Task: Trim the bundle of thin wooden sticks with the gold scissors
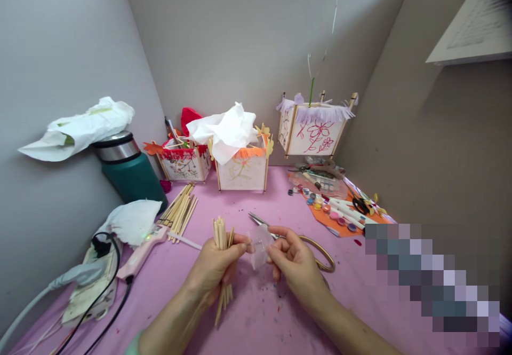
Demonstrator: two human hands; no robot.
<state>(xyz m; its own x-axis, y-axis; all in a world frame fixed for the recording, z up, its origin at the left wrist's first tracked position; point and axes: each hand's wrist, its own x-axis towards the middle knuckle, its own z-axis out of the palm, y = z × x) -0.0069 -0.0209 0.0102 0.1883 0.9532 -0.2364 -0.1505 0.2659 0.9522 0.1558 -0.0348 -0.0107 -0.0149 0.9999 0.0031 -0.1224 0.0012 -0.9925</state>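
My left hand (pixel 220 261) is closed around a bundle of wooden sticks (pixel 221 232), which stands nearly upright and pokes out below the palm. Between the fingertips of that hand and my right hand (pixel 294 259) is a small translucent plastic piece (pixel 261 245), possibly a little bag. The right thumb and fingers pinch its edge. Just behind the right hand lies a pair of scissors (pixel 326 256) with gold-coloured handles, its blades partly covered. A second pile of wooden sticks (pixel 182 211) rests on the purple tablecloth (pixel 256 317) to the left.
Two decorated paper lanterns (pixel 242 176) (pixel 184 165) stand at the back; another lantern (pixel 318 133) hangs at right. On the left are a green bottle (pixel 130 173), a pink glue gun (pixel 142 253) and a power strip (pixel 90 291) with cables. Paint pots (pixel 326 209) lie right.
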